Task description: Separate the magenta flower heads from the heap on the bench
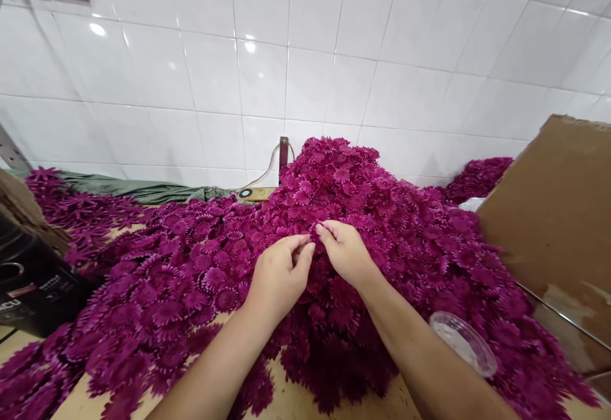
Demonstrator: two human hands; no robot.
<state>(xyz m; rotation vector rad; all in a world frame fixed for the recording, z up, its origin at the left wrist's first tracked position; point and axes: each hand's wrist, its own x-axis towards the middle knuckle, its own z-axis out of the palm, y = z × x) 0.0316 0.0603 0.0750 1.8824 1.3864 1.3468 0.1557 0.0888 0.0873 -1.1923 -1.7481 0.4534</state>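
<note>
Two hands are seen, brought nearly together over the middle of one large heap of purple flowers (329,184). Thumb and fingertips of the left hand (286,267) are drawn into a pinch; the right hand (344,248) is posed likewise, slightly farther forward. One small flower piece (314,237) appears to be pinched between the two sets of fingertips; its outline is lost against the heap, so its exact shape cannot be told. A fingertip grip from both sides is presumably used because the piece is small and soft.

The heap is spread widely over the surface (296,398), probably so that pieces are within reach of both hands. It is bordered on the right by one cardboard sheet (548,229), tilted, which perhaps serves as a barrier. One clear tub (487,367) with whitish contents is set among the flowers beside the right forearm, likely for easy reach.

Counts: hands, two; held piece, one; tub, one; black container (41,293) at left, one; green cloth (128,186) along the wall, one; upright post (284,153) behind the heap, one. Flowers: too many and too overlapped to be counted.
</note>
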